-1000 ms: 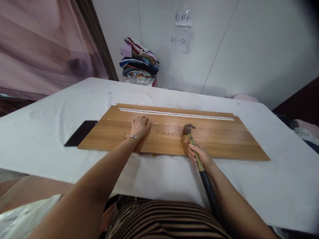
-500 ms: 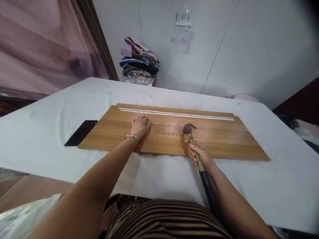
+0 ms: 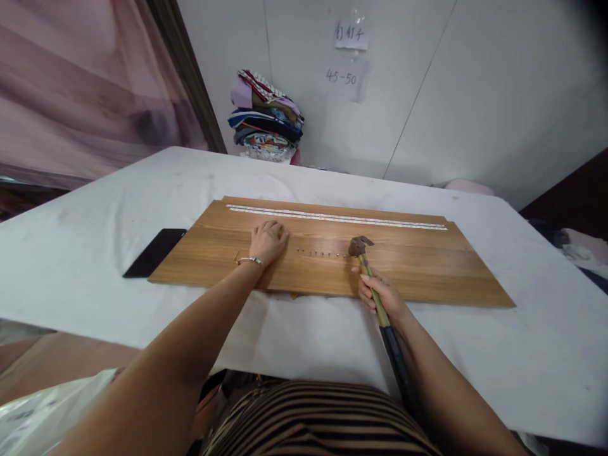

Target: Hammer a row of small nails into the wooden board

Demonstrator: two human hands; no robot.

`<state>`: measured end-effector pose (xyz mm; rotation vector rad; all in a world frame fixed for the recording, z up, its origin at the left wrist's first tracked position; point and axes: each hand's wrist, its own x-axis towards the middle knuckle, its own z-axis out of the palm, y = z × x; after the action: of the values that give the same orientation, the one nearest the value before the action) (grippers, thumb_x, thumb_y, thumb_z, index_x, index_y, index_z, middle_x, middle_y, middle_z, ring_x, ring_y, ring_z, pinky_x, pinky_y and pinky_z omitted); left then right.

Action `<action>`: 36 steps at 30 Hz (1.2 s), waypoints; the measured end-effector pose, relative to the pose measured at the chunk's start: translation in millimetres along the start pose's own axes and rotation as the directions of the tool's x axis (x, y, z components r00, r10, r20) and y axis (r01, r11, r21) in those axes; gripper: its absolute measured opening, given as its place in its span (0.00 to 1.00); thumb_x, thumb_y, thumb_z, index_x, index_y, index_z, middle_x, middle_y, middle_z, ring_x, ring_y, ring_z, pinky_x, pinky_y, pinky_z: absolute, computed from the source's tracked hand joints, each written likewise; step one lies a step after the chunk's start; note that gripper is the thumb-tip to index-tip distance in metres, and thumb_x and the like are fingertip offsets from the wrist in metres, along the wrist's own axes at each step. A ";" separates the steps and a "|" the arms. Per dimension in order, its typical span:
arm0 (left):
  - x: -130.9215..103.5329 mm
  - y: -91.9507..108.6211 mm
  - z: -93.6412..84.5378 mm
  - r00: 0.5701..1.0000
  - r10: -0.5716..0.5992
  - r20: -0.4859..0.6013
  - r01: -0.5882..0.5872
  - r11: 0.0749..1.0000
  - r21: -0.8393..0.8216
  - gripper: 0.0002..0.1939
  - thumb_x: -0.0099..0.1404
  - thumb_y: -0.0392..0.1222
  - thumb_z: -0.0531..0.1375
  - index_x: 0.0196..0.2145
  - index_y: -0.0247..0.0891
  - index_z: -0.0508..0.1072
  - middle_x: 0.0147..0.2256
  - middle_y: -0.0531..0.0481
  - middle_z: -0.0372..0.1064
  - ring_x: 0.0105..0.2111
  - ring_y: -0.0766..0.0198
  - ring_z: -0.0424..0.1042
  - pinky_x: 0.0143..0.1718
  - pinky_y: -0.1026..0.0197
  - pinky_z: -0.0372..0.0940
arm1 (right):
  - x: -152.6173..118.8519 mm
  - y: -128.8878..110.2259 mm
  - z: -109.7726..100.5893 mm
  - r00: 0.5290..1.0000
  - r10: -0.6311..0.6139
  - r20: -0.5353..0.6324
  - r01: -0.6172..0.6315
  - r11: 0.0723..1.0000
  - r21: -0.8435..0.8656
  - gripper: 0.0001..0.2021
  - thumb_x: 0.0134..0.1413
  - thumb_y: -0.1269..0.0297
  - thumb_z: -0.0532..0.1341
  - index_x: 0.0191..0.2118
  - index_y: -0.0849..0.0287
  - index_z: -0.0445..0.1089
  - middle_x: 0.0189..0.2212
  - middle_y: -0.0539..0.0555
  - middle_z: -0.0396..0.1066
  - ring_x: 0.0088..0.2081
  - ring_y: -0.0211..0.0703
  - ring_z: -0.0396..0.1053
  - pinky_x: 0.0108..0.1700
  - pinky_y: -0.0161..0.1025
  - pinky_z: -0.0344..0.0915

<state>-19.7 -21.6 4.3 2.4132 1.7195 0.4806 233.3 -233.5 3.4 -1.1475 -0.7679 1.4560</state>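
A wood-grain board lies flat in front of me. My left hand rests palm down on it, left of the middle, with its fingers laid on the surface and nothing seen in them. In my right hand is a claw hammer, gripped by the light wooden part of its handle below the rusty head. The hammer head is at the right end of a short row of nails in the board. A small thin piece, perhaps a nail, lies by my left wrist.
Two white printed strips run along the board's far side. A black flat object touches its left end. The white-covered table carries the board. Behind stands a pile of folded clothes by the wall with paper notes.
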 end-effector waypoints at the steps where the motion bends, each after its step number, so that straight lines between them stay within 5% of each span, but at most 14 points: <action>1: -0.1 -0.1 -0.1 1.000 0.000 0.000 0.000 1.000 -0.003 0.17 0.72 0.48 0.53 0.49 0.40 0.77 0.61 0.41 0.70 0.62 0.48 0.64 0.64 0.45 0.57 | -0.3 -0.3 0.3 1.000 0.005 0.004 -0.005 1.000 0.000 0.23 0.50 0.51 0.70 0.47 0.58 0.69 0.17 0.39 0.58 0.13 0.32 0.51 0.11 0.30 0.49; 36: -1.1 0.9 -2.1 1.000 -0.002 0.009 0.003 1.000 -0.023 0.18 0.71 0.48 0.53 0.50 0.42 0.77 0.60 0.42 0.71 0.63 0.47 0.64 0.65 0.44 0.56 | -1.1 -1.0 2.8 1.000 0.003 0.008 -0.003 1.000 0.018 0.22 0.49 0.50 0.70 0.46 0.57 0.70 0.16 0.39 0.58 0.12 0.31 0.50 0.11 0.30 0.49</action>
<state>-19.9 -23.0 6.4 2.3935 1.7036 0.4853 231.0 -234.0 5.4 -1.1303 -0.7573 1.4675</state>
